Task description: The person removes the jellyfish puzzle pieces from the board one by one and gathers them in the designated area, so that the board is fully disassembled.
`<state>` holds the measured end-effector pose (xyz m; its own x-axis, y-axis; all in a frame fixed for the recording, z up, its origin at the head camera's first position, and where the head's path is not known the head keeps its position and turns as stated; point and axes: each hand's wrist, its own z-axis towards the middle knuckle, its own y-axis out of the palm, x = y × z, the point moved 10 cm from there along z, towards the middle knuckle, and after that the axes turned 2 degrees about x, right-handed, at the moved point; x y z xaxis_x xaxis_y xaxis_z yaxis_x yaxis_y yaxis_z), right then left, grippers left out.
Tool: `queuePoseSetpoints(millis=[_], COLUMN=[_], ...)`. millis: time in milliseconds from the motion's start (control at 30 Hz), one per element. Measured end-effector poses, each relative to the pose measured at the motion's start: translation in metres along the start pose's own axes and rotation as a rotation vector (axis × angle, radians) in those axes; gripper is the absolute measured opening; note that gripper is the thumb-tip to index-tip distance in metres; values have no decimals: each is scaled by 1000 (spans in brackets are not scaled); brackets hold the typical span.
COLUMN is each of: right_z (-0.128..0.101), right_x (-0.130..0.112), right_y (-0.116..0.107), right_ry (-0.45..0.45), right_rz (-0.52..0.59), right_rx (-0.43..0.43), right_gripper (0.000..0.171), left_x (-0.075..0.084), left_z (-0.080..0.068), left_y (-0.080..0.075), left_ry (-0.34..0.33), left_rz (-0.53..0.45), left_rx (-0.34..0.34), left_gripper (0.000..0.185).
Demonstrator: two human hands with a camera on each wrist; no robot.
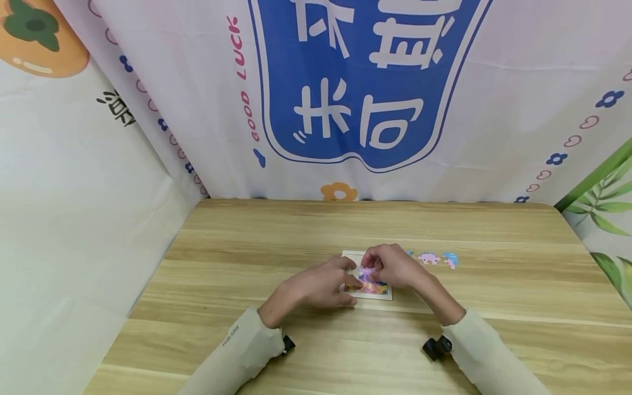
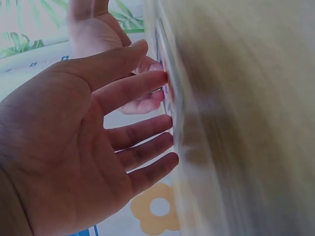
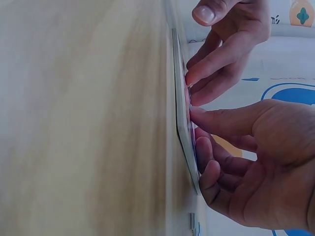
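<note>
A small jigsaw puzzle board [image 1: 376, 297] with a pale border lies flat on the table, its lower part filled with a colourful picture. My left hand [image 1: 323, 282] reaches over its left side. In the left wrist view that hand's fingers [image 2: 142, 125] are nearly straight, with tips on the board. From the other side, my right hand [image 1: 395, 266] pinches a pink puzzle piece [image 1: 366, 270] down at the board's middle. The right wrist view has the right thumb [image 3: 221, 119] against the board's face and the other fingers curled; the piece is mostly hidden there.
Loose puzzle pieces in pink and blue, among them a pink one [image 1: 428, 258] and a blue-and-pink one [image 1: 450, 259], lie right of the board. The wooden table [image 1: 247, 236] ends at a printed cloth [image 1: 207, 109] behind it.
</note>
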<state>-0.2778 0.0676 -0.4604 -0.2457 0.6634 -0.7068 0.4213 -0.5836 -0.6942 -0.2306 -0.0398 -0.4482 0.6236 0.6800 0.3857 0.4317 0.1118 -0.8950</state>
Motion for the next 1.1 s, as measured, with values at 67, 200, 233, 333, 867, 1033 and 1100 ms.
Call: queuePoseSetpoints(millis=[67, 200, 233, 333, 867, 1033, 1100], right_z=[0, -1, -1, -2, -1, -3, -3], right_x=[2, 3, 3, 3, 2, 2, 1], right_y=[0, -1, -1, -2, -2, -2, -2], right_ry=[3, 15, 14, 21, 4, 18, 12], right_rz=[1, 7, 6, 3, -18, -14, -9], right_rx=[7, 15, 17, 26, 46, 43, 47], right_gripper=[21, 21, 21, 21, 29, 29, 28], left_x=[0, 1, 1, 2, 0, -1, -1], left_z=[0, -1, -1, -2, 0, 0, -1], left_y=[0, 2, 2, 3, 6, 7, 7], left_ry=[4, 11, 13, 17, 16, 6, 7], left_rz=[-1, 7, 12, 22, -9, -13, -16], left_rx=[9, 21, 22, 25, 6, -4, -2], left_gripper=[39, 41, 41, 44, 45, 46, 46])
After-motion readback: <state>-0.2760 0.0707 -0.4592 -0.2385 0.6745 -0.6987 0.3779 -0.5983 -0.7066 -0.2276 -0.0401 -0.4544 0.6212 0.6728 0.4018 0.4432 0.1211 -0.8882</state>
